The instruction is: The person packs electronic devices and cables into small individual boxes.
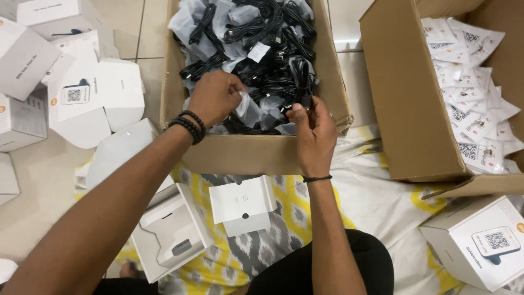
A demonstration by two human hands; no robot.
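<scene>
Right fingers are pinched together on a black cable, holding it upright at the near edge of the cable box, looks like that's just to lift one bundle free of the tangle. Left fingers are curled shut on a clear bag right beside it, so the bag gets tugged one way while the cable stays put. Both hands hover over the pile, left hand with dark bead bracelets at the wrist, right hand with a thin black band. The box is stuffed with bagged black cables, open flaps up so everything's in reach. A second carton to the right lies tipped on its side, full of small white printed packets. Just in front of the knees sit an open white box with a grey insert and a small white tray. More white boxes pile up on the left, one more lower right. No real surface here, it's all on a tiled floor with a yellow and grey patterned sheet spread under the person
</scene>
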